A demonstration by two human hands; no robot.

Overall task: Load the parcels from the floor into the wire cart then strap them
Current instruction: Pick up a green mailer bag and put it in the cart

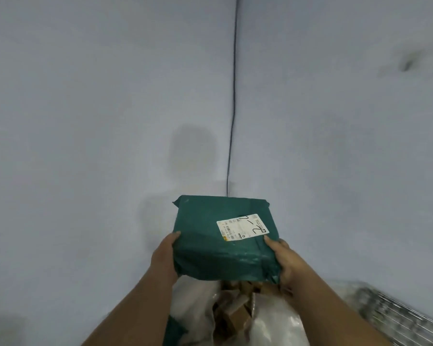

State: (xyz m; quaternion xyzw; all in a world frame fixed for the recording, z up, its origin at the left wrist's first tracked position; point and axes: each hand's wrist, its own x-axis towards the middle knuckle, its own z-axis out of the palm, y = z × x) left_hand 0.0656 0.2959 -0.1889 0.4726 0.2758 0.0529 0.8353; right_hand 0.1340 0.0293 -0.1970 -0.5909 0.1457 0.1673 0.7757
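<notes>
Green plastic parcel (223,236) sits clamped between both hands: left hand (164,255) grips its nine o'clock edge, right hand (286,263) its three o'clock edge.

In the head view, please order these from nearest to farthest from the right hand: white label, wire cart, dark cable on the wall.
1. White label: on the parcel, just above the right hand.
2. Wire cart: lower right corner.
3. Dark cable: up the wall, behind.
</notes>
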